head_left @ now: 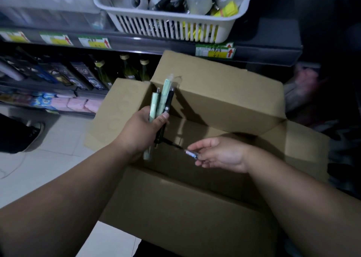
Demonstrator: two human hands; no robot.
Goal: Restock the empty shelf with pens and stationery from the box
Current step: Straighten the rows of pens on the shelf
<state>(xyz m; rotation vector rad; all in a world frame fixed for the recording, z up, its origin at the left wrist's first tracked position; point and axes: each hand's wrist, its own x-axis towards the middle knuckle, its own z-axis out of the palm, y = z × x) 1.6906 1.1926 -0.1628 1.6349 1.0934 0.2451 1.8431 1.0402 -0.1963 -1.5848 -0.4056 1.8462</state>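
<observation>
Two bare forearms reach in from the lower edge over an open cardboard box (195, 198), its near flap lying beneath both wrists. The left hand (142, 131) is closed round a bundle of pens (160, 104), pale green ones and a black one, some in clear wrappers, their tips fanning up and away from the fingers while their lower ends poke out below the palm. Just to the right of it and slightly nearer, the right hand (218, 153) lies palm up over the box's shadowed interior, its fingers loosely curled and pinching one end of a single pen (190, 153) with a light patterned barrel; the dark far end of that pen points toward the base of the left hand's bundle. What else lies in the box cannot be told in the shadow.

Beyond the hands the box's far flap (214, 92) stands up, and a side flap spreads left of the left hand. Further left, on the pale tiled floor (58, 159), a dark shoe (33, 135) shows. Past the flaps, store shelves (136, 43) carry yellow-and-green price tags (95, 41); the lower tier behind the left hand holds bottles (127, 69) and boxed goods. Farthest off, above both hands, a white slatted basket (172, 22) holds rolls of tape and dark pens.
</observation>
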